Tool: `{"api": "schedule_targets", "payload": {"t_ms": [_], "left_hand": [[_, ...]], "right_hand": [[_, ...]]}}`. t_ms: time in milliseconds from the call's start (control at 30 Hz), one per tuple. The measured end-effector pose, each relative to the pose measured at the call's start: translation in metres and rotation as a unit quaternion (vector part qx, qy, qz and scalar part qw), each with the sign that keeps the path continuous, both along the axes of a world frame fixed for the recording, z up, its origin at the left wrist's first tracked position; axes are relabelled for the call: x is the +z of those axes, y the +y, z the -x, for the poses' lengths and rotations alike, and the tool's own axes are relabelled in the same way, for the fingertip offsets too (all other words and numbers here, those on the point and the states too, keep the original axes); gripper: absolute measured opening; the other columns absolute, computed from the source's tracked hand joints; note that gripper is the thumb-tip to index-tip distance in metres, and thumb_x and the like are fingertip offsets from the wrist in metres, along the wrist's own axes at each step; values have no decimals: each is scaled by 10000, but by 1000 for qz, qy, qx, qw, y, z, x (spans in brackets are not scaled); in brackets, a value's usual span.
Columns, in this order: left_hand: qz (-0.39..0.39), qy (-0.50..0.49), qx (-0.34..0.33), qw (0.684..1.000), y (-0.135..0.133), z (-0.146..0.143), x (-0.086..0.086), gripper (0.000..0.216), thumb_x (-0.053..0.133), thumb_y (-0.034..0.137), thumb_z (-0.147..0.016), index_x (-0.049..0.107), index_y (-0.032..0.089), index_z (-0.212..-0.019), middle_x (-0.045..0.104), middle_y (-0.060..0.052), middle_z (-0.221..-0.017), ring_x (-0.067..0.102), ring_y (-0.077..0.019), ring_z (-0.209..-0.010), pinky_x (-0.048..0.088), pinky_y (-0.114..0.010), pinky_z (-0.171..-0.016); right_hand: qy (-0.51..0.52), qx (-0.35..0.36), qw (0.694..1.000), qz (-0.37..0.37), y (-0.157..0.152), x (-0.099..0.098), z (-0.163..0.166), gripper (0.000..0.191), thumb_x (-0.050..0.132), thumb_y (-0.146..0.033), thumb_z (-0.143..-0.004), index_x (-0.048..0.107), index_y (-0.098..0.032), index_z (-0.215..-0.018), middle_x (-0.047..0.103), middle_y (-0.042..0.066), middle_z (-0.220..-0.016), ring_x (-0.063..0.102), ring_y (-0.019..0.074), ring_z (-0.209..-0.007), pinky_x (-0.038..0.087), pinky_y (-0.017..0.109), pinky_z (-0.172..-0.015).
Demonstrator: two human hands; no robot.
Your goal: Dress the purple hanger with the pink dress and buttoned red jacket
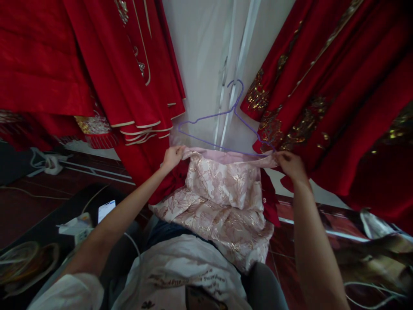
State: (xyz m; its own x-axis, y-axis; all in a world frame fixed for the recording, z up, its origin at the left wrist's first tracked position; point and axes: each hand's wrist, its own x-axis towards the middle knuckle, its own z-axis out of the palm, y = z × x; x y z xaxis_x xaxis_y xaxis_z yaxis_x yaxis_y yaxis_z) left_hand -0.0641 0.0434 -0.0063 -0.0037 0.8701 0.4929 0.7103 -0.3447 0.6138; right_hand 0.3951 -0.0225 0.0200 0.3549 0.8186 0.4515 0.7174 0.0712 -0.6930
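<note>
Dress (226, 181) spreads over the person's lap, its top edge stretched between both hands. Left hand (173, 157) pinches one end tight; right hand (292, 165) pinches the other, though whether it also has the hanger (234, 106) I cannot tell. That purple wire stands beyond the edge, before the wall (200, 51). Red garments (129, 90) crowd both sides, hanging close behind each hand. A lit phone (106, 210) lies beside the left forearm.
</note>
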Motion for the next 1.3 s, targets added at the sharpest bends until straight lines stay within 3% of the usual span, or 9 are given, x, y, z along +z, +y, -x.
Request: {"api": "schedule_targets", "payload": {"t_ms": [167, 367, 467, 633, 767, 900, 1000, 1133, 1300], "left_hand": [[-103, 125, -106, 981, -35, -44, 14, 391, 383, 390, -965, 700, 163, -940, 668, -54, -821, 594, -169, -777, 422, -262, -680], [-216, 177, -201, 939, -48, -103, 54, 306, 474, 363, -935, 714, 178, -895, 612, -93, -1139, 542, -222, -1055, 411, -385, -948], [-174, 100, -268, 942, -41, -122, 46, 298, 484, 358, -933, 707, 164, -901, 628, -95, -1092, 550, -214, -1042, 416, -381, -948], [-36, -62, -330, 941, -35, -137, 7, 327, 392, 344, -969, 655, 150, -966, 674, -68, -941, 606, -172, -918, 466, -319, -872], [-48, 22, -363, 930, -59, -142, 2, 286, 419, 324, -957, 652, 158, -929, 656, -72, -986, 587, -181, -975, 459, -347, -918], [-182, 162, -281, 928, -71, -148, 26, 267, 462, 330, -935, 694, 201, -906, 493, -92, -1339, 382, -253, -1300, 247, -494, -1125], [-203, 199, -183, 941, -51, -147, 29, 269, 470, 329, -927, 715, 219, -931, 449, -97, -1373, 346, -286, -1318, 139, -577, -1141], [-189, 281, -149, 929, -28, -137, 5, 200, 549, 291, -877, 726, 201, -899, 563, -116, -1190, 478, -277, -1134, 277, -543, -1074], [-246, 254, -100, 930, -59, -124, 2, 240, 493, 301, -913, 707, 196, -938, 588, -109, -1034, 479, -256, -1045, 310, -498, -1043]], "right_hand": [[77, 104, 991, 27, -21, -22, 15, 311, 595, -474, -743, 694, -188, -818, 715, 48, -857, 639, 204, -821, 495, 337, -786], [37, 305, 932, 193, -75, -3, 46, 445, 578, -608, -779, 703, -186, -844, 705, 49, -884, 627, 211, -863, 482, 320, -821], [30, 307, 934, 178, -89, 12, 58, 470, 549, -627, -800, 695, -187, -877, 701, 55, -915, 620, 218, -893, 476, 321, -846], [23, 284, 943, 174, -101, 28, 62, 436, 544, -611, -814, 684, -201, -861, 696, 34, -902, 626, 201, -867, 483, 288, -816], [12, 261, 952, 162, -107, 32, 57, 426, 549, -605, -813, 671, -198, -849, 683, 26, -877, 621, 190, -842, 483, 272, -779], [11, 256, 955, 149, -110, 34, 53, 417, 530, -588, -839, 660, -196, -896, 675, 28, -874, 618, 183, -829, 484, 271, -773], [17, 254, 960, 114, -109, 34, 53, 391, 523, -558, -859, 653, -201, -951, 680, 37, -926, 619, 187, -875, 478, 282, -821], [58, 235, 969, 56, -100, 28, 54, 322, 539, -528, -851, 627, -224, -909, 658, 21, -889, 612, 177, -845, 482, 279, -800], [233, 120, 964, -34, -87, 15, 46, 278, 538, -520, -824, 556, -246, -867, 583, 10, -800, 550, 168, -699, 466, 280, -643]]}}
